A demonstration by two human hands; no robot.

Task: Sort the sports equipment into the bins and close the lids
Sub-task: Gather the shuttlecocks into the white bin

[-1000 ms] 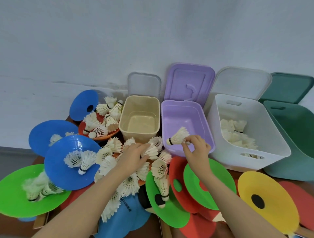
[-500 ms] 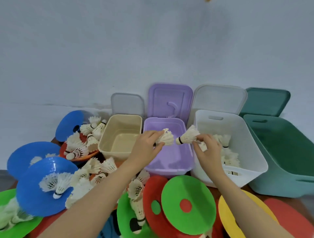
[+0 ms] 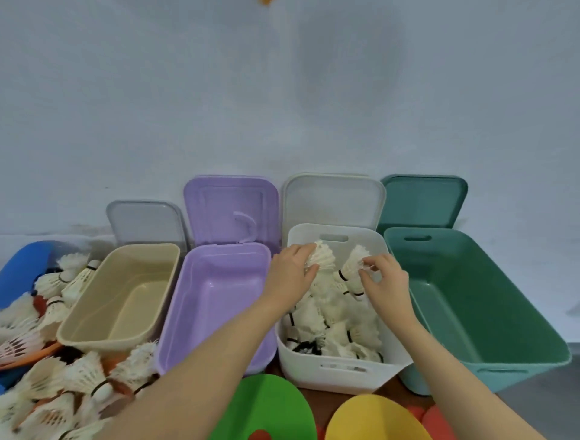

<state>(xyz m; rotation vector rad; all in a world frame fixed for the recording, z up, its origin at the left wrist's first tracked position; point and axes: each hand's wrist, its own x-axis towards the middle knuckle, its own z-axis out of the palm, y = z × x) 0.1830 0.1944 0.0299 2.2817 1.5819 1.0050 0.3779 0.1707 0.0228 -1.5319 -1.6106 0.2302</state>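
Pale blue-grey wall [image 3: 282, 94] behind; small orange object [image 3: 265, 2] at top edge.

Four plastic bins line a matt, pale painted wall [image 3: 282, 94]: a cream bin [image 3: 94, 317] and a purple bin [image 3: 175, 329] with a soft gloss on their smooth floors, a white bin [image 3: 339, 373] with a satin finish, and a green bin [image 3: 489, 314] that looks duller. The clear lid [image 3: 146, 221] is frosted, translucent plastic; the purple lid [image 3: 230, 207] is smooth and moulded. White feathered shuttlecocks [image 3: 332, 326], fluffy and matt, fill the white bin. A green disc [image 3: 266, 408] and a yellow disc [image 3: 373, 420] appear smooth, matt and foam-like.
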